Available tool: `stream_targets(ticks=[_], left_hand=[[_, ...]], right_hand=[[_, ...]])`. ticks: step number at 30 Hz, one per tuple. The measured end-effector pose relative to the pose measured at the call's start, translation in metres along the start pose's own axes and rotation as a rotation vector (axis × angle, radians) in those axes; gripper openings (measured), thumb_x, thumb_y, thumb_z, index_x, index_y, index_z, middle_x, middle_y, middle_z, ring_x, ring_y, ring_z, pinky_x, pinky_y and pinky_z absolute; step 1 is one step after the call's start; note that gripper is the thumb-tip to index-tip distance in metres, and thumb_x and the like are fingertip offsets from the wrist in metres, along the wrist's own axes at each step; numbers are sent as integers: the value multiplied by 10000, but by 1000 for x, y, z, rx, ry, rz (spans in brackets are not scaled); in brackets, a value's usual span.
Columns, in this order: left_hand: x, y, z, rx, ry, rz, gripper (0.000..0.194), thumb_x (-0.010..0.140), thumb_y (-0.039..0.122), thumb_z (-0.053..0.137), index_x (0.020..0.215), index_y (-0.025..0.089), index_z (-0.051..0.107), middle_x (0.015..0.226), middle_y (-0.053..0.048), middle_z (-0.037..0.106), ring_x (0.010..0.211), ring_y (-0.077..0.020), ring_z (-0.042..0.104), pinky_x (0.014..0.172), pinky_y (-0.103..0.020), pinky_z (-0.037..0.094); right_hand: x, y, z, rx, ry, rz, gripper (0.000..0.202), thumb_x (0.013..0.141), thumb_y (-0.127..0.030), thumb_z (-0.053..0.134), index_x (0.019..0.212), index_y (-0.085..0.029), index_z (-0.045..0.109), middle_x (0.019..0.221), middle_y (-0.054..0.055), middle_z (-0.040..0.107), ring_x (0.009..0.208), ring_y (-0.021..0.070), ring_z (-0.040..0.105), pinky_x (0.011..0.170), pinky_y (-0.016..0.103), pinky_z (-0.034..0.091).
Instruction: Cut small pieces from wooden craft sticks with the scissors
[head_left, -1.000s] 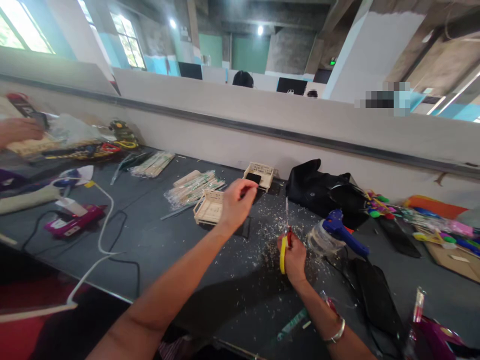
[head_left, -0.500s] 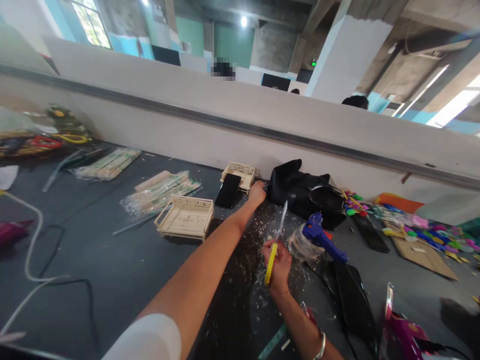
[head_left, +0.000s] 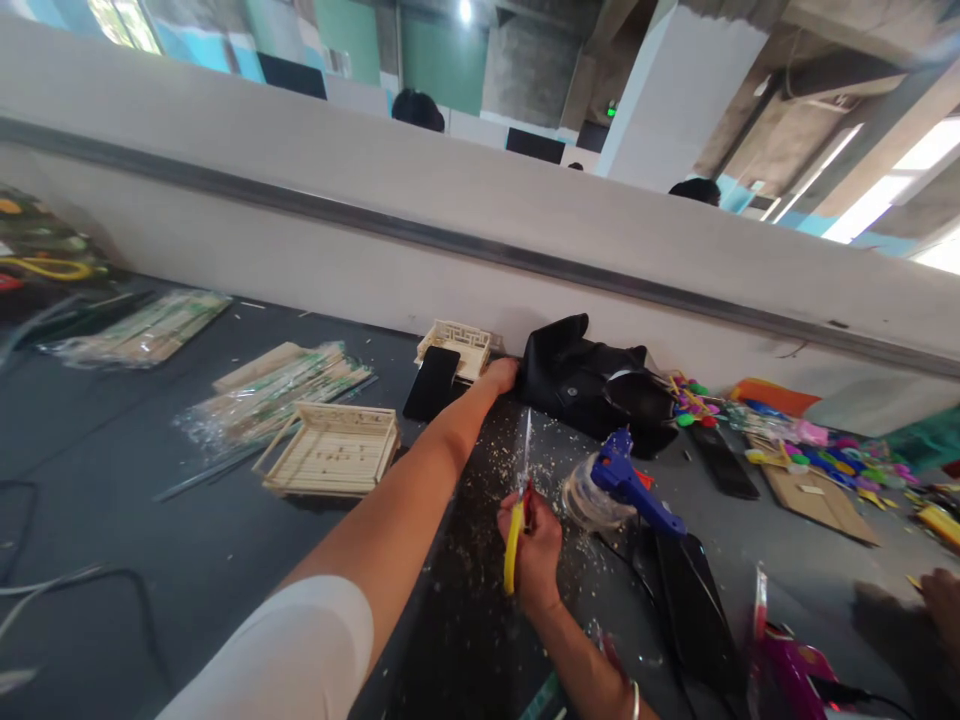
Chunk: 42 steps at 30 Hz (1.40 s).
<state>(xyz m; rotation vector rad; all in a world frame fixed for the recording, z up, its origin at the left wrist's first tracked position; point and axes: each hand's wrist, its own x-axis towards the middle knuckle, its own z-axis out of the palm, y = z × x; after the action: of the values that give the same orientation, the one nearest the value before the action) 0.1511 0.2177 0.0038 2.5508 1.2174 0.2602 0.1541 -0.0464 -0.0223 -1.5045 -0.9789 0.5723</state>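
Note:
My right hand is wrapped around scissors with yellow and red on the handle, their blade pointing away from me. My left arm stretches far forward, and my left hand is at the narrow gap between a black bag and a small model frame of wooden sticks. Its fingers are mostly hidden, so any held item cannot be made out. A black phone leans against that small frame. Nearer me stands a larger tray-like stick model, left of my forearm.
A blue glue gun rests on a clear round container right of my right hand. Wood scraps litter the dark table. Bagged sticks lie left, colourful craft pieces right. Another person's hand shows at the right edge.
The view has turned right, so the table things appear further left. My left hand stays beside the bag, and the scissors stay in my right hand. Another person's hand has appeared at the right edge.

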Motion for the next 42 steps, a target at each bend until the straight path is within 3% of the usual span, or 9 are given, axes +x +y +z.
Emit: stream_targets(ticks=[7,10,12,20,25,28,32,37,42], left_hand=[[-69,24,8,103,-16,-59,329,872,318,533,1157,154,538,1160,-95,570,986,-208,584,822,-418,510],[-110,31,9,119,-12,-25,263,885,77,383,965,90,634,990,-152,633,990,-223,600,817,-342,502],[-137,34,8,121,-20,23,250,844,44,411,891,91,652,935,-158,643,1006,-240,596,795,-316,502],[-219,21,3,12,10,131,192,778,64,490,794,151,661,842,-101,669,833,-203,620,727,-275,488],[-232,0,12,-687,306,-4,89,733,137,579,725,183,655,708,-11,661,693,-153,601,680,-259,471],[-231,-6,15,-1072,333,-149,89,691,228,652,764,179,667,626,21,637,579,-129,570,600,-255,469],[-233,-2,9,-1435,314,-199,253,607,335,744,776,164,666,629,18,655,548,-117,583,602,-272,496],[-241,10,-4,-1650,370,-187,375,557,364,793,835,153,655,697,-4,694,596,-120,618,638,-277,515],[-247,17,-15,-1680,409,-158,390,541,352,806,833,157,637,658,23,670,561,-110,611,605,-262,518]], right_hand=[[6,5,-2,-105,8,-8,190,602,-381,542,568,-195,564,491,-27,525,478,125,451,478,231,372],[8,6,-2,-119,-18,-12,220,601,-386,540,631,-181,614,538,-7,581,493,130,468,489,235,378],[8,6,-3,-131,-22,-31,240,606,-398,540,645,-179,627,537,-7,580,506,135,482,498,235,382],[10,6,-6,-196,-79,-50,294,592,-423,562,710,-174,666,559,12,606,539,172,531,549,278,424],[9,6,-5,-225,-69,-95,337,613,-417,550,793,-165,683,686,56,681,600,196,580,595,299,451],[6,5,-5,-269,-88,-101,316,626,-422,542,762,-166,667,613,37,648,566,188,567,570,291,446],[5,8,-6,-290,-102,-105,318,615,-393,530,814,-173,644,627,28,643,576,192,580,577,294,450],[5,10,-8,-345,-161,-144,375,628,-344,503,955,-182,594,819,58,688,713,212,629,663,311,463],[1,7,-8,-425,-249,-217,342,635,-295,492,956,-198,556,695,-1,630,592,167,569,570,263,429]])
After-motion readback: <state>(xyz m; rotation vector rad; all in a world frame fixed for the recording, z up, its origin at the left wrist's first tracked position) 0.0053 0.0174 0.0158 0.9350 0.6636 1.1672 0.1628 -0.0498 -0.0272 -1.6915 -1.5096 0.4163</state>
